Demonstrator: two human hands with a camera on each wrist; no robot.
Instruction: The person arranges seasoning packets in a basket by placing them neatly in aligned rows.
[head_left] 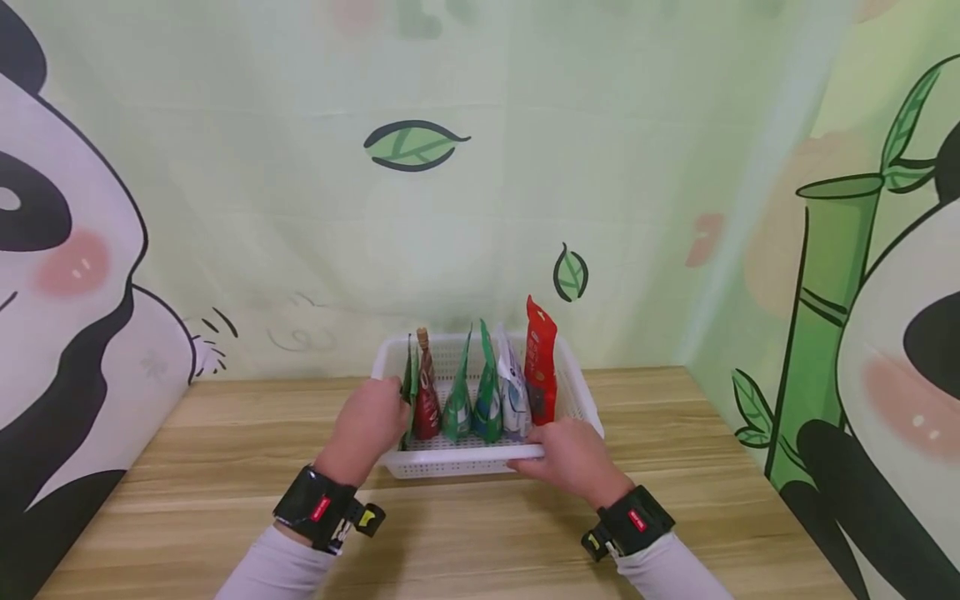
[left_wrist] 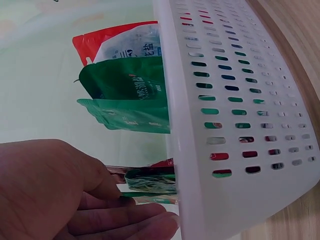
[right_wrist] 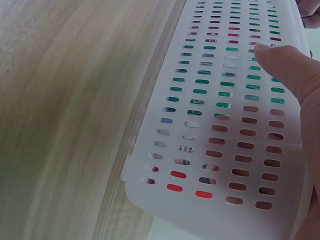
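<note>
A white perforated plastic basket point(head_left: 465, 456) stands on the table with several upright pouches in a row. My left hand point(head_left: 372, 425) is over its left end and pinches the edge of the leftmost green pouch point(head_left: 409, 392); in the left wrist view the thumb and fingers meet at this pouch point(left_wrist: 150, 181). Right beside it stands a dark red pouch point(head_left: 427, 396) with a tan top. My right hand point(head_left: 573, 457) grips the basket's front rim near the right corner. Its thumb point(right_wrist: 280, 57) lies on the outer wall, while the other fingers reach inside, partly seen through the slots.
Two green pouches point(head_left: 488, 404), a white and blue pouch point(head_left: 513, 390) and a tall red pouch point(head_left: 541, 362) fill the basket's middle and right. Wood-grain table point(head_left: 255, 467) surrounds the basket. Behind it hangs a pale green backdrop point(head_left: 300, 208) printed with pandas and leaves.
</note>
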